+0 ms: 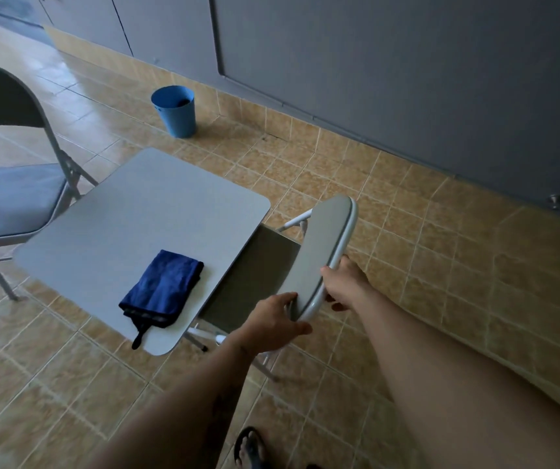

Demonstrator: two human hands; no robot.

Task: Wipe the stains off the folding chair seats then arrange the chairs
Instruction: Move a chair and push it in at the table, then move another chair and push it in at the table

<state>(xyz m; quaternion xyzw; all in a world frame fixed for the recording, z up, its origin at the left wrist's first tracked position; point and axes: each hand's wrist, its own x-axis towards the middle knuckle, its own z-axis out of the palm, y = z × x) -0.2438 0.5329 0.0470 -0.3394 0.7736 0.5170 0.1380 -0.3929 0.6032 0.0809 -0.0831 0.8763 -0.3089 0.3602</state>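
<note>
A grey folding chair [322, 245] stands pushed in at the right side of a small grey table [143, 211], its seat mostly hidden under the tabletop. My right hand [346, 286] grips the top rim of the chair's backrest. My left hand [271, 323] holds the lower near end of the same backrest. A folded dark blue cloth [163, 289] lies on the table's near part, untouched. A second grey folding chair [11, 204] stands unfolded at the left, its padded seat facing up.
A blue bucket [175, 111] stands on the tan tiled floor near the grey wall panels at the back. My sandalled foot [249, 448] is at the bottom edge. Open tiled floor lies to the right and in front.
</note>
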